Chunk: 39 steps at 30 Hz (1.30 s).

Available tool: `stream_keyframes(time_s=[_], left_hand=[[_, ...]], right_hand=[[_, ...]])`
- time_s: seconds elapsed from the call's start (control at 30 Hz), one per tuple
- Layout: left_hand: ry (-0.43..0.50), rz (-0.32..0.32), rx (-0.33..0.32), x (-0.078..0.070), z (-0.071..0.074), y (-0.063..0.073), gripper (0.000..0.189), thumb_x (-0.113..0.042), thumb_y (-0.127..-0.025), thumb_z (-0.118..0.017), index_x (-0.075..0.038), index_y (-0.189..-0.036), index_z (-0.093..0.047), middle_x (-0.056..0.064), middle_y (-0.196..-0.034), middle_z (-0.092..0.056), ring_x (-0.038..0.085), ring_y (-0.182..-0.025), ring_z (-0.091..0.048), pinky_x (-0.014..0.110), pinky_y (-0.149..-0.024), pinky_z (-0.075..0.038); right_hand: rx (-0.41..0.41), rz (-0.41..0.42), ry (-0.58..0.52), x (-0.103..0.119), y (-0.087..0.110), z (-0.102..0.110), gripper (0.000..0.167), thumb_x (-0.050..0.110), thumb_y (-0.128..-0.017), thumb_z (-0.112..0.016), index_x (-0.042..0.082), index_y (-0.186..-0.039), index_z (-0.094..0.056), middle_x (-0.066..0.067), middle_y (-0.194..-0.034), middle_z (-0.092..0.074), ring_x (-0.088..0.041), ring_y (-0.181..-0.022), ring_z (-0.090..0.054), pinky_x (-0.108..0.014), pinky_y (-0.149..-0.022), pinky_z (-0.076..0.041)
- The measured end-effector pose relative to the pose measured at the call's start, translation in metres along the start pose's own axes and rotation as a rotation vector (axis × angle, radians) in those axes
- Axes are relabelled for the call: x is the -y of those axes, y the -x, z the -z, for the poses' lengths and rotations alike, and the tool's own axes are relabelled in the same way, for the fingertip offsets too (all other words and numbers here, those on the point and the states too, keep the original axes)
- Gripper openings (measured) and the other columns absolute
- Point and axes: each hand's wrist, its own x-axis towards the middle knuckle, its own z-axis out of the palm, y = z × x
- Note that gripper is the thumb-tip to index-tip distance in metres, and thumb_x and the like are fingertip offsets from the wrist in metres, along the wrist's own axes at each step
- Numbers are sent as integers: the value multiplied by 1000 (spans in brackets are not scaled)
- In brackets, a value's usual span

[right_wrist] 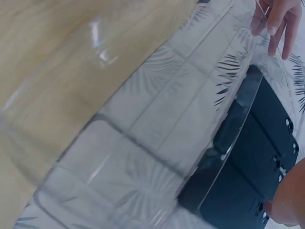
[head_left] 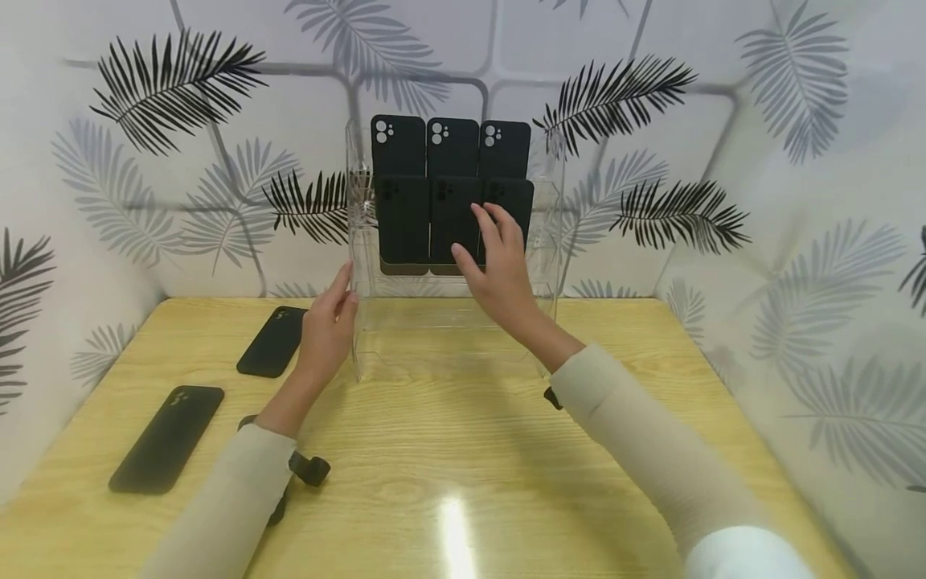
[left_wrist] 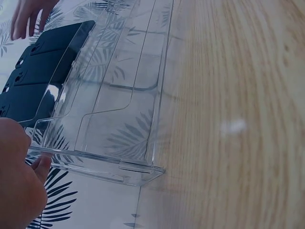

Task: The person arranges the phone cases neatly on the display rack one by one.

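Note:
A clear acrylic display rack (head_left: 456, 318) stands at the back of the table. Black phone cases fill two of its tiers: three upright in the upper row, such as the middle case (head_left: 452, 149), and three in front and lower, such as the left one (head_left: 403, 221). With thumb and fingers on either side of the rack's left side panel (left_wrist: 95, 164), my left hand (head_left: 329, 330) holds it. My right hand (head_left: 499, 269) is in front of the lower cases, fingers spread and slightly bent; whether the fingertips touch a case (right_wrist: 238, 183) is unclear.
Two more black phone cases lie on the wooden table at the left, one near the rack (head_left: 272, 342) and another closer to me (head_left: 168, 440). A leaf-patterned wall (head_left: 463, 48) rises behind the table and along its right side. Lower tiers of the rack are see-through.

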Motion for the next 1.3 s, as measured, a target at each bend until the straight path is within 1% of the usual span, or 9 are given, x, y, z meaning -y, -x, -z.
stream_keyframes(time_s=[0.1, 0.3, 0.5, 0.63, 0.8, 0.93, 1.03, 1.17, 1.3], left_hand=[[6, 2, 0, 0, 0, 1, 51, -20, -108, -48, -21, -158, -38, 16, -151, -50, 35, -122, -62, 52, -101, -51], [7, 6, 6, 1, -1, 1, 52, -19, -108, -49, -25, -158, -37, 15, -152, -49, 35, -125, -61, 51, -102, -50], [0, 7, 4, 1, -1, 0, 52, -19, -108, -49, -25, -158, -37, 13, -153, -49, 34, -126, -60, 51, -103, -50], [-1, 12, 3, 1, 0, 1, 53, -18, -107, -49, -25, -158, -36, 13, -153, -49, 34, -125, -60, 51, -102, -50], [-1, 12, 5, 2, 0, 2, 53, -17, -107, -49, -21, -158, -36, 15, -153, -48, 35, -124, -61, 52, -101, -51], [-2, 22, 1, 2, -1, 3, 53, -17, -107, -49, -22, -158, -36, 15, -152, -49, 35, -123, -61, 52, -100, -51], [-3, 30, 5, 2, -1, 3, 53, -18, -107, -48, -24, -159, -35, 14, -153, -48, 35, -124, -61, 51, -101, -50], [10, 36, 16, 1, 2, 2, 54, -18, -107, -50, -22, -159, -35, 10, -155, -47, 33, -124, -62, 50, -102, -51], [24, 58, 41, -1, 10, 0, 55, -21, -107, -51, -22, -159, -34, 7, -152, -51, 31, -120, -64, 49, -102, -51]], right_hand=[[-21, -39, -12, -14, 9, 11, 60, 32, -103, -57, 8, -155, -38, -15, -157, -31, -31, -145, -30, -50, -119, -29], [-71, -147, -23, -42, 24, 33, 59, 32, -102, -58, 6, -153, -41, -15, -155, -34, -32, -145, -29, -53, -119, -26], [-72, -277, -104, -67, 37, 45, 58, 30, -104, -56, 12, -155, -38, -13, -157, -30, -30, -148, -24, -55, -120, -24], [-61, -335, -207, -78, 44, 47, 57, 29, -105, -54, 13, -157, -35, -14, -156, -30, -33, -143, -32, -53, -119, -29], [-49, -403, -325, -87, 48, 48, 58, 22, -106, -54, 19, -159, -33, -15, -154, -41, -33, -141, -44, -47, -118, -37], [-47, -463, -386, -87, 51, 51, 57, 16, -105, -54, 17, -159, -34, -17, -151, -47, -31, -140, -47, -46, -116, -40], [-50, -486, -414, -75, 52, 57, 56, 8, -105, -53, 12, -158, -36, -19, -150, -48, -32, -140, -48, -45, -114, -42], [-40, -491, -394, -60, 53, 65, 54, 4, -104, -52, 9, -156, -39, -21, -149, -50, -32, -137, -51, -43, -111, -45], [-42, -500, -379, -55, 53, 69, 53, 5, -104, -54, 9, -155, -42, -22, -146, -52, -31, -136, -52, -43, -110, -46]])
